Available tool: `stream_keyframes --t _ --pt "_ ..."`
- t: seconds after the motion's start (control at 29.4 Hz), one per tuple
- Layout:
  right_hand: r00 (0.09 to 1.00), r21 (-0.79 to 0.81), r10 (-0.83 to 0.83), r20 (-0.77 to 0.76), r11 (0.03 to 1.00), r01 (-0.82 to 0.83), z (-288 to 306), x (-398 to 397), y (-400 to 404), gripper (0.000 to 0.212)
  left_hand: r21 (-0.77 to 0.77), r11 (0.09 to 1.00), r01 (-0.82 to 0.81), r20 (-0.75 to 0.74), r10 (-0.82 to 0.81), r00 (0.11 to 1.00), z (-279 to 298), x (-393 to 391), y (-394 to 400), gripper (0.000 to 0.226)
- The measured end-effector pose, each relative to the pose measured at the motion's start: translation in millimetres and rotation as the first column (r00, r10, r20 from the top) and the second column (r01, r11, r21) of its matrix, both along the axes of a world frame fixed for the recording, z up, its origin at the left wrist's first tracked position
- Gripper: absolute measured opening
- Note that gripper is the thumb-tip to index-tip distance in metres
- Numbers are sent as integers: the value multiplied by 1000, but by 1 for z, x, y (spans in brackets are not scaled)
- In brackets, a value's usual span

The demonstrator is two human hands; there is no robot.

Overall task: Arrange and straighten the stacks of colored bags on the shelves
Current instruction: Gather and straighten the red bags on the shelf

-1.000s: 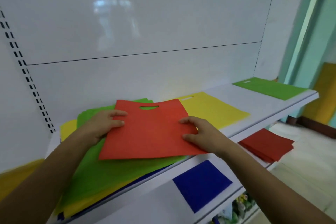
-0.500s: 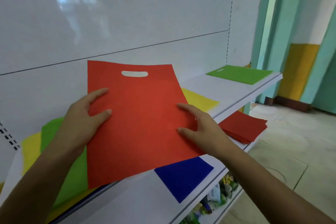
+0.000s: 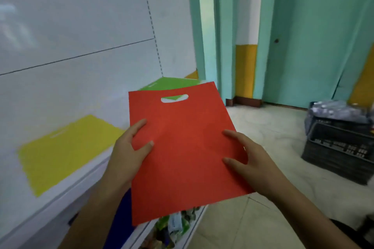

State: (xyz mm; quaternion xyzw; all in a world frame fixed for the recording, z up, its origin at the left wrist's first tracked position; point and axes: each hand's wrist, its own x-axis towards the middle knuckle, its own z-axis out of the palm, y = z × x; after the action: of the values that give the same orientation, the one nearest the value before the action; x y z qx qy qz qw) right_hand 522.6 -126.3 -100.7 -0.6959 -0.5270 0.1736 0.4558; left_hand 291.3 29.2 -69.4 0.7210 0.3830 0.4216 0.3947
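Holding a red bag [image 3: 186, 153] flat in the air between both hands, the person has it clear of the shelf [image 3: 66, 192], out over the shelf's front edge. The left hand [image 3: 129, 152] pinches the bag's left edge, thumb on top and fingers out of sight underneath; the right hand [image 3: 245, 160] grips the right edge the same way, index finger and thumb spread across the top face. The step in hand looks like carrying this single bag to the stack where it belongs. A yellow bag [image 3: 66, 151] lies on the shelf to the left of the left hand, and a green bag [image 3: 172, 84] lies beyond the hands, showing partly through the red bag's handle slot. Neither matches, so the next move probably calls for finding a red stack, squaring the bag's edges over it and laying it down flat. No red stack is in view here. Below the hands the bag covers most of the lower shelf, where only a dark blue patch and some blurred packets show. To the right of the right hand a dark crate [image 3: 340, 147] sits on the floor, its contents too blurred to name.
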Motion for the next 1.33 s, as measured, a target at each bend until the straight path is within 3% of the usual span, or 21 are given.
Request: stream_keyframes --t 0.24,0.37,0.71,1.06,1.33 --pt "984 -235 -179 -4 957 173 -73 116 -42 65 -181 966 187 -145 -214 966 -99 161 10 55" --pt "987 -329 -158 10 932 152 -106 162 -16 66 -259 944 203 -222 -263 939 -139 212 35 56" --pt "997 -398 53 55 917 -27 -174 245 169 65 -409 911 -52 -336 -98 937 -208 252 165 63" --pt "943 -445 292 160 874 -195 -230 277 328 70 -463 874 -148 -439 -81 895 -270 258 259 73" --pt "886 -386 397 238 876 -289 -284 267 434 62 -540 748 -386 -427 152 891 -306 247 310 64"
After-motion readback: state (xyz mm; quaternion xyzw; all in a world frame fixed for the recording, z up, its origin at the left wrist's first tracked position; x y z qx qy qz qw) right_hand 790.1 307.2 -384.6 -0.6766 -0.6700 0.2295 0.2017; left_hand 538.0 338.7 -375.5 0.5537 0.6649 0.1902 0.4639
